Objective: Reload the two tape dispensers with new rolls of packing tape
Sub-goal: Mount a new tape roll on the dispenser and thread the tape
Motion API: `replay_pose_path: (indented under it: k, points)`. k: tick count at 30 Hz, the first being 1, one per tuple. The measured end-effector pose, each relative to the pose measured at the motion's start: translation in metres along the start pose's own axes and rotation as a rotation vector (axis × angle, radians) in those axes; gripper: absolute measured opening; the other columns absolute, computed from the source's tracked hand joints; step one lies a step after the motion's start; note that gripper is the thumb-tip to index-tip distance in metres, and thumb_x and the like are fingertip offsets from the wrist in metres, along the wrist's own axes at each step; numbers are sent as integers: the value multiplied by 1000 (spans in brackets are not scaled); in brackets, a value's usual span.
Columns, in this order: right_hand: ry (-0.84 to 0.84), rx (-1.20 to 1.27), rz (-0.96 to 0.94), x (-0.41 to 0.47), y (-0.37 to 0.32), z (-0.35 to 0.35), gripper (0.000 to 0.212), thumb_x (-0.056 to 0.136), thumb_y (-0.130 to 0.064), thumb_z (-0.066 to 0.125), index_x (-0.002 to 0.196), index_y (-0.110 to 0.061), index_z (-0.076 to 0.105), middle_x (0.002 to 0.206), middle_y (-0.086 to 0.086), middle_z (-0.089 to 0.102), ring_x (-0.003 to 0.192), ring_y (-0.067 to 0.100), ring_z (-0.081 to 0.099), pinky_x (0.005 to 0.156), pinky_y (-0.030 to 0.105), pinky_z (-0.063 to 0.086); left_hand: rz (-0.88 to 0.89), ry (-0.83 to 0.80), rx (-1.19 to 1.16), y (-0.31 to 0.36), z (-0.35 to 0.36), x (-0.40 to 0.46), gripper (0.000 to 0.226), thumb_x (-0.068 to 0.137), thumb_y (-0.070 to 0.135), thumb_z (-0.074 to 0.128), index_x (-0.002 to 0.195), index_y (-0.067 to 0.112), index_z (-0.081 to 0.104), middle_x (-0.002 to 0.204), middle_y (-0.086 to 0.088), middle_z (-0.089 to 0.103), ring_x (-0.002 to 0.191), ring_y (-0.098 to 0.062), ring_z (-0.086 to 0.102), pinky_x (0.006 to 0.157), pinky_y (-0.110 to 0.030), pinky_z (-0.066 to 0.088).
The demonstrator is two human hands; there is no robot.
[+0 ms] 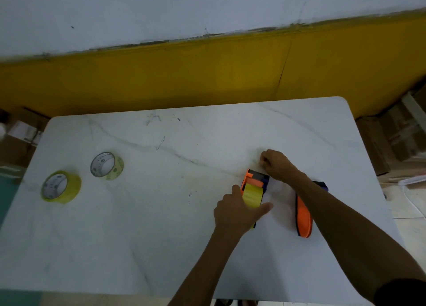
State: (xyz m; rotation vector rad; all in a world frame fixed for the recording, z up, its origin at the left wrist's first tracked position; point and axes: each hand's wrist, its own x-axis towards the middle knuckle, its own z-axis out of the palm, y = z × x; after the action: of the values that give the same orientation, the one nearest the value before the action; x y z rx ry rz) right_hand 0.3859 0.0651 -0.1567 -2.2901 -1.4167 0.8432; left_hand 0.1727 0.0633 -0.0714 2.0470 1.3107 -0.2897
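An orange and dark tape dispenser (255, 179) with a yellow tape roll (253, 196) in it stands on the white table (161, 225). My left hand (237, 210) grips the roll and the dispenser from the near side. My right hand (275, 164) is curled just beyond the dispenser's front end and seems to pinch the clear tape end, which is too faint to see. A second orange dispenser (303, 218) lies on its side to the right, partly hidden under my right forearm. Two spare yellowish tape rolls (61, 187) (107, 166) sit at the table's left.
The table's far edge meets a yellow and white wall (207, 75). Cardboard boxes (391, 139) are stacked off the right side, and more boxes (16, 139) stand off the left.
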Motion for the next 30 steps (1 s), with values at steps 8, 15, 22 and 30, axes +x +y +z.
replay_pose_path:
  k: [8, 15, 22, 30]
  points:
    - [27, -76, 93, 7, 3, -1, 10, 87, -2, 47, 77, -5, 48, 87, 10, 44, 82, 30, 49, 67, 31, 32, -46, -21, 75, 6, 5, -1, 76, 72, 66, 65, 120, 11, 46, 119, -9, 60, 109, -28, 60, 89, -40, 51]
    - [90, -116, 141, 7, 10, -4, 9, 88, -2, 48, 81, -7, 49, 97, 22, 53, 89, 39, 55, 67, 34, 35, -47, -6, 20, -2, 7, -5, 88, 66, 82, 55, 119, 13, 47, 113, -7, 62, 103, -25, 63, 86, -38, 55]
    - [161, -206, 157, 7, 7, -4, 10, 87, 1, 45, 93, 4, 53, 103, 22, 53, 84, 38, 56, 66, 40, 45, -47, 14, 15, -4, 10, -8, 93, 64, 85, 52, 123, 13, 47, 115, -7, 62, 104, -25, 63, 87, -41, 55]
    - [75, 8, 210, 2, 17, -9, 19, 90, -12, 52, 86, 4, 60, 91, 18, 62, 88, 34, 60, 69, 32, 41, 0, 143, -205, -15, 15, -18, 48, 71, 56, 66, 94, 21, 44, 79, 4, 55, 68, -14, 59, 62, -31, 55]
